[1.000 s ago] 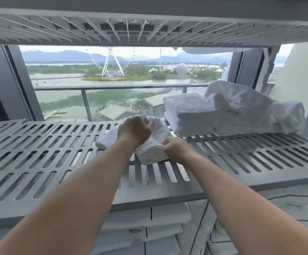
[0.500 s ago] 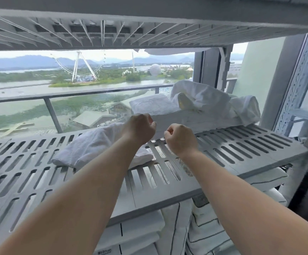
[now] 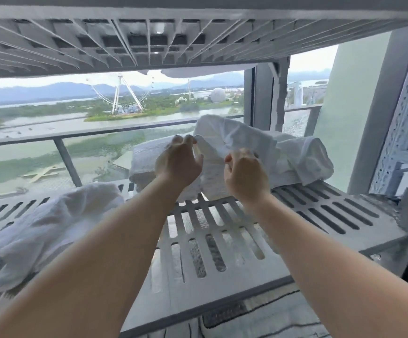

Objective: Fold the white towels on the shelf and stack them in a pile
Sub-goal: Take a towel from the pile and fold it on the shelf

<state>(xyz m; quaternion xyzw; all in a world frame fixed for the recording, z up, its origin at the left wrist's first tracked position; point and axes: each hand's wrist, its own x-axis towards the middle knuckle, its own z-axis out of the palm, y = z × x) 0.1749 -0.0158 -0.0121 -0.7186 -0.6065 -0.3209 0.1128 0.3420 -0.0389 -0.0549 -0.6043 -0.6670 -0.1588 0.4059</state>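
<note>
A loose white towel point(image 3: 227, 140) lies on top of a heap of white towels point(image 3: 305, 162) at the back right of the slatted grey shelf point(image 3: 222, 230). My left hand point(image 3: 178, 162) pinches the towel's left edge and my right hand point(image 3: 243, 174) grips its lower edge. A folded towel point(image 3: 147, 159) sits under the heap's left side. A roughly folded white towel point(image 3: 49, 230) lies alone on the shelf's left part, apart from both hands.
Another grey shelf point(image 3: 149, 37) hangs low overhead. A perforated metal upright point(image 3: 403, 113) stands at the right. Behind the shelf is a window with a railing point(image 3: 69, 162). Striped white linens point(image 3: 259, 318) lie below the shelf's front edge.
Both hands let go of the towel now lying at the left, moved to the back right and took hold of the top towel of the heap. The view turned right.
</note>
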